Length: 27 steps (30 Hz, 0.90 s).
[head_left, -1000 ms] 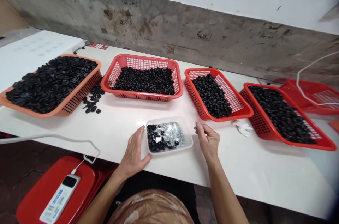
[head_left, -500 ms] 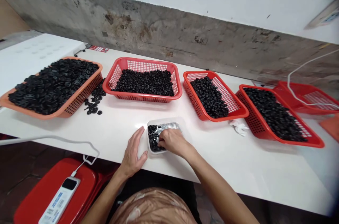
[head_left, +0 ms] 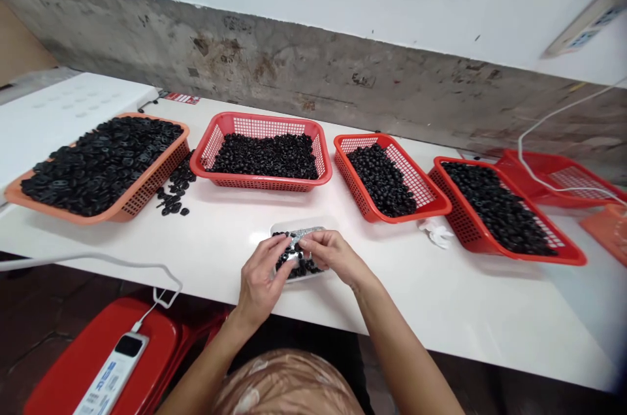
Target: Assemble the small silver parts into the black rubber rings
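Note:
A small white plastic box (head_left: 284, 227) stands near the table's front edge. Small black ring-like parts (head_left: 304, 267) lie in it, with tiny silvery pieces (head_left: 307, 231) towards its back. My left hand (head_left: 259, 281) reaches over the box's left side, thumb and fingers apart, with nothing visible held. From the right, my right hand (head_left: 340, 259) hovers over the box with thumb and forefinger pinched together. Whatever sits in that pinch is too small to make out. Both hands' fingertips are close to each other and cover part of the box.
Behind the box stand an orange basket (head_left: 161, 174), a red basket (head_left: 259, 184) and further red baskets (head_left: 365, 206) (head_left: 465, 229), holding black parts. Loose black parts (head_left: 172, 200) lie beside the orange one. A white power bank (head_left: 112, 372) with a cable rests on a red stool (head_left: 63, 363).
My right hand has lifted from among the black parts and shifted slightly right. My left hand has moved right, from beside the box to over it. The view has shifted slightly.

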Motion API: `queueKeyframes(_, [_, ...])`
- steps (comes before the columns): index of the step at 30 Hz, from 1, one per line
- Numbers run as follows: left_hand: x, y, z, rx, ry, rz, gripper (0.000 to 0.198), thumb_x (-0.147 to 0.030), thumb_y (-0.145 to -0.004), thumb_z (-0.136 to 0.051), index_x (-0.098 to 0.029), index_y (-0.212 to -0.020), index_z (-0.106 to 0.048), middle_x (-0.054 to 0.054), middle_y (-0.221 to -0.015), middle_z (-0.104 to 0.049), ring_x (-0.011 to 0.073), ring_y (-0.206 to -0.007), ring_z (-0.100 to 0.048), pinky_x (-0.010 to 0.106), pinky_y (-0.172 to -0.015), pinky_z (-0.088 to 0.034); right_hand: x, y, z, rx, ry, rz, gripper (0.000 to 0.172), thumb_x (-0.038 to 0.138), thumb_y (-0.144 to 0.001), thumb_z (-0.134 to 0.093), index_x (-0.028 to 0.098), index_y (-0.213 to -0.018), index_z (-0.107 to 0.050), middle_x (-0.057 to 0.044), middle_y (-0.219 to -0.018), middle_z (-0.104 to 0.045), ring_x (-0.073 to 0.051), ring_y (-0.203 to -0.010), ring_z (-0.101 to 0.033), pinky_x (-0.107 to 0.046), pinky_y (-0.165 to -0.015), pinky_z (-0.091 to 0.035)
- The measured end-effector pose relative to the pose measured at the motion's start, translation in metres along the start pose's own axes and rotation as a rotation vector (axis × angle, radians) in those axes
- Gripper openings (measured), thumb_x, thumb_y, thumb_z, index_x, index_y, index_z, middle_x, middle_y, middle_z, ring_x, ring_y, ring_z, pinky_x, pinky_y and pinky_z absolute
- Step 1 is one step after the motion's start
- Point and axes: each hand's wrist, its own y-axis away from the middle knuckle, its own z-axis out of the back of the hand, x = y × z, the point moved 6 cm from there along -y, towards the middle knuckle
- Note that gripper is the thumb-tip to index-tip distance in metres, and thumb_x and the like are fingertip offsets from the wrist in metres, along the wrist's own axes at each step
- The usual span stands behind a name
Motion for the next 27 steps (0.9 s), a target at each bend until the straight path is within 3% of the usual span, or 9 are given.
queueKeyframes(2, [-0.005,-0.007,-0.008,-0.007,0.061,0.03,0.03,-0.027,-0.094,-0.059,-0.026,-0.123,-0.067,0.008,-0.116,-0.07,0.0226,-0.104,-0.068,0.037,-0.091,-0.058,0.003,0.003,-0.008,0.041,-0.124,-0.007,0.046,0.061,-0.075,-0.07,0.017,-0.068,-0.058,0.01,-0.049,-0.037,-0.005,-0.042,-0.02,-0.021,-0.043,-0.017])
queueKeyframes(5, [-0.006,-0.009,-0.011,-0.037,0.142,0.102,0.025,-0.029,-0.093,-0.06,-0.024,-0.115,-0.07,0.007,-0.103,-0.073,0.0193,-0.086,-0.07,0.033,-0.08,-0.059,0.01,0.008,-0.009,0.044,-0.048,0.061,0.049,0.062,-0.082,-0.062,0.016,-0.067,-0.06,0.007,-0.049,-0.042,-0.006,-0.043,-0.027,-0.022,-0.046,-0.022])
queueKeyframes(7, [-0.003,-0.006,-0.011,-0.033,0.196,0.17,0.023,-0.03,-0.092,-0.062,-0.023,-0.111,-0.071,0.006,-0.099,-0.073,0.0178,-0.081,-0.069,0.03,-0.077,-0.058,0.013,0.012,-0.001,-0.032,0.157,0.132,0.049,0.06,-0.089,-0.054,0.016,-0.069,-0.063,0.003,-0.055,-0.051,-0.009,-0.047,-0.038,-0.023,-0.049,-0.028])
queueKeyframes(10, [0.005,-0.002,-0.008,-0.025,0.264,0.285,0.019,-0.032,-0.09,-0.064,-0.02,-0.103,-0.07,0.006,-0.094,-0.072,0.0169,-0.079,-0.067,0.028,-0.074,-0.056,0.014,0.024,0.016,-0.26,0.681,0.22,0.039,0.046,-0.096,-0.049,0.017,-0.077,-0.068,-0.003,-0.07,-0.065,-0.015,-0.064,-0.055,-0.026,-0.063,-0.038])
queueKeyframes(12, [0.009,0.001,-0.007,-0.02,0.316,0.346,0.018,-0.034,-0.089,-0.064,-0.019,-0.099,-0.069,0.006,-0.095,-0.072,0.0168,-0.078,-0.067,0.027,-0.074,-0.055,0.007,0.032,0.017,-0.321,1.001,0.215,0.037,0.038,-0.098,-0.047,0.017,-0.076,-0.068,-0.007,-0.075,-0.069,-0.018,-0.071,-0.061,-0.029,-0.072,-0.039])
queueKeyframes(15, [0.012,0.004,-0.009,-0.009,0.385,0.386,0.018,-0.035,-0.09,-0.062,-0.018,-0.094,-0.067,0.007,-0.098,-0.072,0.0177,-0.081,-0.069,0.028,-0.076,-0.054,-0.008,0.043,0.007,-0.261,1.153,0.185,0.037,0.032,-0.1,-0.046,0.017,-0.075,-0.068,-0.009,-0.076,-0.071,-0.02,-0.074,-0.065,-0.029,-0.074,-0.039])
queueKeyframes(19, [0.013,0.006,-0.012,-0.002,0.38,0.393,0.019,-0.034,-0.092,-0.058,-0.018,-0.094,-0.068,0.006,-0.096,-0.072,0.0176,-0.082,-0.068,0.028,-0.078,-0.053,-0.012,0.048,-0.003,-0.24,1.036,0.183,0.022,0.027,-0.099,-0.051,0.02,-0.095,-0.072,-0.005,-0.084,-0.074,-0.019,-0.076,-0.067,-0.026,-0.067,-0.04])
queueKeyframes(22, [0.014,0.007,-0.013,-0.015,0.378,0.4,0.019,-0.033,-0.093,-0.057,-0.018,-0.098,-0.068,0.006,-0.096,-0.072,0.0165,-0.08,-0.068,0.028,-0.077,-0.053,-0.003,0.036,-0.006,-0.245,1.08,0.183,0.018,0.022,-0.097,-0.053,0.021,-0.102,-0.071,-0.006,-0.094,-0.074,-0.018,-0.083,-0.068,-0.025,-0.071,-0.042])
queueKeyframes(27, [0.019,0.01,-0.014,-0.062,0.415,0.437,0.02,-0.031,-0.09,-0.061,-0.018,-0.104,-0.066,0.007,-0.1,-0.072,0.016,-0.079,-0.069,0.027,-0.077,-0.055,0.001,0.004,-0.026,-0.035,1.336,0.169,0.024,0.018,-0.098,-0.049,0.017,-0.094,-0.072,-0.01,-0.094,-0.072,-0.02,-0.082,-0.069,-0.025,-0.07,-0.044])
